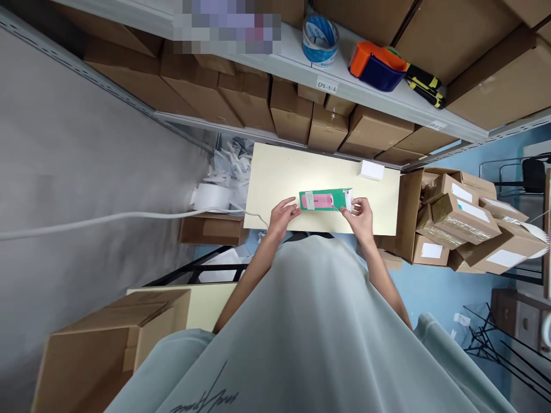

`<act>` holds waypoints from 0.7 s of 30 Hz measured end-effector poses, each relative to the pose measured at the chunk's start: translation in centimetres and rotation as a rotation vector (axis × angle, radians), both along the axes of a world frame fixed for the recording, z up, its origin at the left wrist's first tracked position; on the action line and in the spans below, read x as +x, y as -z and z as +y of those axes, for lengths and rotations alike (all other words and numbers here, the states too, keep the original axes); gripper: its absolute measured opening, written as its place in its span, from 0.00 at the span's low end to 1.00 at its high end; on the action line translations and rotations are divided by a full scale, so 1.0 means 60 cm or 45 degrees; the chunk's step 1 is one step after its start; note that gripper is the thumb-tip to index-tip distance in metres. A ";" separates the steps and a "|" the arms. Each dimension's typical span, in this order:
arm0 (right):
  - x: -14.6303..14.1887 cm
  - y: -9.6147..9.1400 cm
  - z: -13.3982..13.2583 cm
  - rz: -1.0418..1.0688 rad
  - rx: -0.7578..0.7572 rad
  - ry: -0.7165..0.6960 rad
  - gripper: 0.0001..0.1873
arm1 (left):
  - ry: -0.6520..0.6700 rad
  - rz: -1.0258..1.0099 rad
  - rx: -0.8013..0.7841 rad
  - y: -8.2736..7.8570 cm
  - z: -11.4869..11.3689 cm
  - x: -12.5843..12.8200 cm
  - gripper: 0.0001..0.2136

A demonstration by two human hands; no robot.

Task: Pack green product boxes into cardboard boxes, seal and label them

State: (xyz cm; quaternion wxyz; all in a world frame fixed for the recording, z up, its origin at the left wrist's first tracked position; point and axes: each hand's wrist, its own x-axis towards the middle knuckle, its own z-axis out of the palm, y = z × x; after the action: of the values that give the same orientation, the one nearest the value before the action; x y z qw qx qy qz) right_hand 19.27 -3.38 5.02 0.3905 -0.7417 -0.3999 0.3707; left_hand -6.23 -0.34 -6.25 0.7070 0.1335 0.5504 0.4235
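A green product box with a pink picture on its face lies lengthwise over the pale yellow table. My left hand grips the box's left end with curled fingers. At the right end my right hand is closed on the box, where its white end flap shows between the fingers. A small white box sits on the table's far right corner, apart from both hands.
Metal shelves behind the table hold brown cartons, a blue tape roll and an orange tape dispenser. An open carton of labelled parcels stands to the right. A large carton sits at my near left; white paper rolls lie left of the table.
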 end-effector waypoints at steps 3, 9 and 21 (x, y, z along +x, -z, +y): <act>0.010 0.014 0.021 0.005 -0.043 -0.065 0.24 | 0.059 0.094 -0.096 0.016 0.008 0.005 0.23; 0.022 0.031 0.039 0.156 -0.015 -0.168 0.28 | 0.159 0.178 -0.005 0.023 0.014 0.009 0.20; 0.049 0.050 0.056 0.135 0.060 -0.058 0.25 | 0.283 0.305 0.056 0.002 -0.002 0.048 0.27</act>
State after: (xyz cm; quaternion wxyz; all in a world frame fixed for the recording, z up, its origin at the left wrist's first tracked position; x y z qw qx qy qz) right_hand 22.19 0.00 2.05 0.4200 -0.7023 -0.4042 0.4087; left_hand -3.33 -0.46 -6.39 0.6758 0.2586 0.6032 0.3356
